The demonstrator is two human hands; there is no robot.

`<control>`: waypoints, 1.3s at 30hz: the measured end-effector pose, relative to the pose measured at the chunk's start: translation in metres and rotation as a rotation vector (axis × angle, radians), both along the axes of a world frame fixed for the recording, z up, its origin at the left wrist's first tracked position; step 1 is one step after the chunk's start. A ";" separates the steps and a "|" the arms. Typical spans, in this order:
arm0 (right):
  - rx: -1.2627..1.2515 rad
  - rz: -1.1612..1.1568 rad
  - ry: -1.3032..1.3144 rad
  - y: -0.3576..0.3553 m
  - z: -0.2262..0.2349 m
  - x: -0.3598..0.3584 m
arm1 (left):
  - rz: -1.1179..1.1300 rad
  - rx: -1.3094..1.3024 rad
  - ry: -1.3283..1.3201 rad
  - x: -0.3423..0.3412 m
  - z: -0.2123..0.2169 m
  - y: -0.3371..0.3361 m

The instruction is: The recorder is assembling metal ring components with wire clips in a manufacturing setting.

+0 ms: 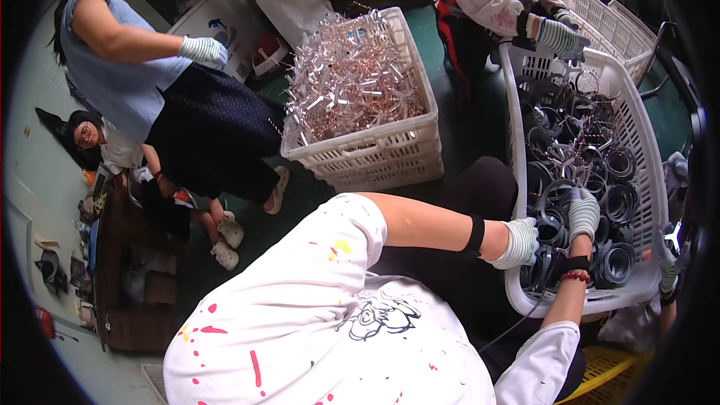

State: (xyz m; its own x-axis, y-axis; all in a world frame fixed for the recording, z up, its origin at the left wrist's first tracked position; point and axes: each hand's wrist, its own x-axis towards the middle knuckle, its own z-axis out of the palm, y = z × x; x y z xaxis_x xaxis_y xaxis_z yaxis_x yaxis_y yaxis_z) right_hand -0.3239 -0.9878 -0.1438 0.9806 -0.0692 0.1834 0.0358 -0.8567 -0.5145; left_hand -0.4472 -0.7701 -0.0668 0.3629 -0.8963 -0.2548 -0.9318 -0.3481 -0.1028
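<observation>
Both gloved hands are down in the white crate (651, 180): left hand (517, 244) curled onto dark rings (609, 202), grip unclear. Right hand (583, 214) beside it, fingers closed over another ring.

A dark green floor (457, 127) runs between the crates and turns pale grey toward the left edge of the view. On that pale stretch, near the lower left, stands a low dark brown cabinet (127, 307) with small clutter along its left edge. At the top, a white appliance (217, 26) stands against the dim far side. Light falls evenly from above.
</observation>
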 end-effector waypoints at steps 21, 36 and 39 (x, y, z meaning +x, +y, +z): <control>0.414 -0.178 0.046 -0.060 0.070 -0.014 | 1.459 -0.423 -0.704 0.052 0.034 0.518; 0.383 -0.214 0.200 -0.076 0.122 -0.096 | 0.368 -0.343 0.038 0.132 0.100 0.125; 0.437 -0.240 0.229 -0.093 0.120 -0.097 | 0.395 0.163 0.177 0.150 0.078 0.012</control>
State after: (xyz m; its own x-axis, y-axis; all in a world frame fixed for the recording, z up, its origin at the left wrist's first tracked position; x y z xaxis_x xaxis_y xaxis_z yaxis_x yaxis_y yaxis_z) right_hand -0.4206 -1.0805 -0.0235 0.9394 -0.3174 -0.1291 -0.2891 -0.5318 -0.7960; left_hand -0.2972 -0.7582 0.0115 0.6071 -0.6409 -0.4698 -0.7389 -0.6728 -0.0368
